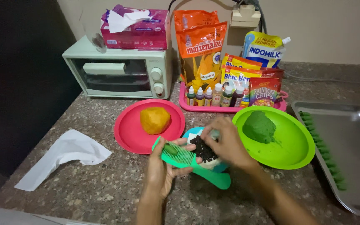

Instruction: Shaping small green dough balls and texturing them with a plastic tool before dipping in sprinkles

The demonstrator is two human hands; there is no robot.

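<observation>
A green plastic comb (179, 157) is held flat in the left hand (161, 166), whose grip is closed around its toothed end, near the middle of the speckled stone surface (105, 187). A small roll of green dough (171, 149) lies across the teeth. The comb is judged light and stiff, best taken by its spine or handle, while the dough looks soft and easily dented (a light touch would suit it). The right hand (226, 143) reaches over a blue bowl (194, 132) of dark chips (203, 151), fingers pinched together; whether anything is caught between them cannot be told. To the left, a red plate (126, 129) carries an orange dough ball (155, 120); to the right, a green plate (296, 146) holds a matte green lump (259, 126). Ridged green pieces line a steel tray (355, 137) at far right.
</observation>
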